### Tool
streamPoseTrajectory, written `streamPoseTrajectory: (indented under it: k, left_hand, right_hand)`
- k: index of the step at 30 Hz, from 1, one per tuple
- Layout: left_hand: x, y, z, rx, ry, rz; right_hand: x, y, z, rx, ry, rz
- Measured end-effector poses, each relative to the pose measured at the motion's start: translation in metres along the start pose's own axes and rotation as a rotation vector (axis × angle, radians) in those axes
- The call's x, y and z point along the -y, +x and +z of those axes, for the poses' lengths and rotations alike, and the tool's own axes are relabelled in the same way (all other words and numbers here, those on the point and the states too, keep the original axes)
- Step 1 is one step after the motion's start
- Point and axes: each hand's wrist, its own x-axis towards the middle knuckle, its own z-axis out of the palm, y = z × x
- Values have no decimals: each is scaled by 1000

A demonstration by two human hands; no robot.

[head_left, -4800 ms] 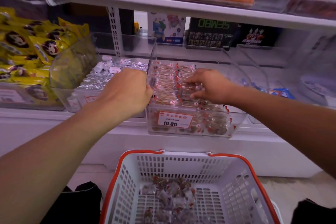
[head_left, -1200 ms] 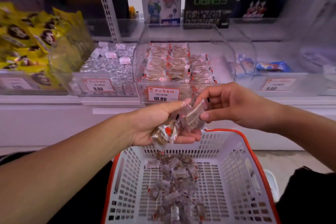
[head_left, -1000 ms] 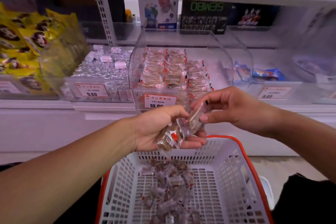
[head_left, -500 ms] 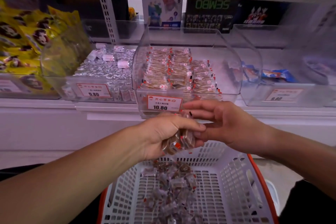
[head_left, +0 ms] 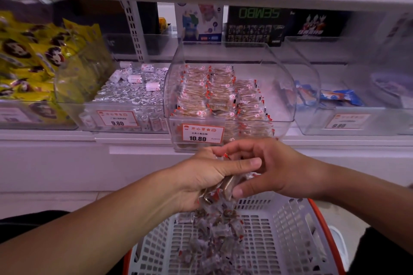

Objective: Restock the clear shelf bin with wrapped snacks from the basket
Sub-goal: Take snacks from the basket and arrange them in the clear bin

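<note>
Holding a bunch of wrapped snacks (head_left: 220,187), your left hand (head_left: 201,176) sits above the near rim of the basket, fingers and thumb curled round the clear, red-marked wrappers.

Your right hand (head_left: 274,169) meets it from the right, touching the same bunch: thumb low against the wrappers, fingertips (head_left: 225,149) bent over the top. Whether it pinches one piece or only touches the bunch cannot be told.

Item: clear shelf bin (head_left: 283,87), middle of the lower shelf, directly behind your hands. Contents: wrapped snacks laid in three rows, the left and middle rows reaching further back than the right one; bare floor shows at the right rear. Front label: price tag (head_left: 203,133) reading 10.80.

Item: white basket with red rim (head_left: 290,230), below your hands, in front of the shelf. Contents: loose snacks (head_left: 214,236) heaped along its middle.

Item: left neighbouring bin (head_left: 89,118), touching the task bin's side. Contents: silver-wrapped pieces (head_left: 134,94), a few white rolls on top; tag reads 9.80.

Item: yellow snack bags (head_left: 29,56), far left.

Item: right neighbouring bin (head_left: 312,118), holding a few blue packets (head_left: 342,97).

Item: boxed toys (head_left: 257,25), standing behind the bins.
</note>
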Motion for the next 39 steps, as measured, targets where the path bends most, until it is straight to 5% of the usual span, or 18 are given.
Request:
streamPoseTrajectory:
  k: [5, 8, 13, 25, 30, 34, 39]
  left_hand:
    - [-16, -5, -4, 103, 13, -168]
    - [-28, -9, -10, 105, 43, -203]
    - [-30, -6, -1, -2, 39, 37]
    - [-80, -6, 8, -83, 234, 352]
    - [-114, 14, -23, -614, 723, 652]
    - [-112, 38, -39, -590, 849, 644]
    - [-106, 50, -47, -599, 1020, 605]
  right_hand:
    - [8, -2, -5, 67, -57, -34]
    - [16, -3, -18, -67, -84, -70]
    - [25, 0, -22, -288, -228, -166]
    - [68, 26, -55, -346, -430, -237]
    - [70, 68, -91, -472, -359, -71]
    - [52, 87, -93, -371, -610, 116]
    - [31, 108, -84, -414, -840, 87]
